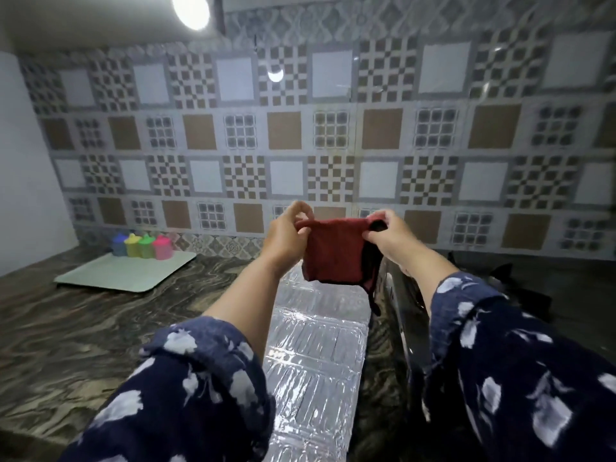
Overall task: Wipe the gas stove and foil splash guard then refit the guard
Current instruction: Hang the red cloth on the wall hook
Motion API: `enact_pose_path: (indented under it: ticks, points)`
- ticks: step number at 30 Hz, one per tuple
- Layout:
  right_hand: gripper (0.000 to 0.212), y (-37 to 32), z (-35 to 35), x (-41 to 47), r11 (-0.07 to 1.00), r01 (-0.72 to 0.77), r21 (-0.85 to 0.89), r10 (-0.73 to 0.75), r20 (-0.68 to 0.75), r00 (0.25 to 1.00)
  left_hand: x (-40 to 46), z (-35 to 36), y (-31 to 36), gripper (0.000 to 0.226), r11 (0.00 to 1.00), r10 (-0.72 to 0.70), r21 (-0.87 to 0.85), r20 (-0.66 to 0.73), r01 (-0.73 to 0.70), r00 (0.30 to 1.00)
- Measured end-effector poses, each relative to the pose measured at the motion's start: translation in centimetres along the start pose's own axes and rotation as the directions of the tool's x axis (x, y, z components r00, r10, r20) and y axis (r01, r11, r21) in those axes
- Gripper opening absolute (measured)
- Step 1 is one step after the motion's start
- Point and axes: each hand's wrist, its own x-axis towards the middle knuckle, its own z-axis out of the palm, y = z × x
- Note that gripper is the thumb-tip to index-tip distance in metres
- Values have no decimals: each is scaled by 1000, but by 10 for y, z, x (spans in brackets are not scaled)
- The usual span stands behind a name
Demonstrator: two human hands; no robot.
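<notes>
foil splash guard point(316, 345) flat on counter under hands | left hand point(286, 233), right hand point(388, 233) pinch red cloth point(336, 250)

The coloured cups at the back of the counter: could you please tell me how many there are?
4, in a row on the tray against the tiled wall: blue, yellow, green, pink. More might hide behind them.

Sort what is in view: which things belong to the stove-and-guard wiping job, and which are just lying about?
Job:
- red cloth, held up by both hands: left hand, right hand
- foil guard, lying flat on the counter
- stove, at the right, partly hidden

Lying about:
- tray on the counter
- four coloured cups at the tray's back edge
</notes>
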Motion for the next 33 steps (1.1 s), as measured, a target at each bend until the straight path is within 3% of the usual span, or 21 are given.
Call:
enact_pose_path:
  ticks: [4, 7, 11, 16, 22, 26, 33]
  points:
    - [33, -18, -29, 20, 972, 207, -111, -219, -106, 970, 16, 6, 26, 43, 995, 32, 96, -88, -23, 996]
    - [38, -32, -48, 40, 912, 339, -230, -379, -163, 911, 28, 17, 46, 39, 991, 100, 103, -113, -89, 989]
    - [22, -43, -74, 69, 887, 389, -250, -437, -175, 882, 51, 39, 71, 28, 972, 187, 175, -181, -156, 966]
    - [25, -52, -97, 109, 790, 459, -407, -530, -74, 845, 87, 60, 91, 36, 947, 219, 271, -147, -174, 965]
    - [46, -57, -93, 164, 653, 497, -571, -543, 104, 833, 135, 71, 98, 46, 918, 233, 358, -142, -169, 962]
    - [61, -63, -81, 201, 622, 479, -619, -530, 118, 840, 177, 73, 96, 51, 918, 239, 351, -111, -187, 965]
    - [67, -89, -72, 264, 597, 367, -714, -420, 112, 901, 260, 73, 93, 54, 900, 249, 369, 2, -232, 969]
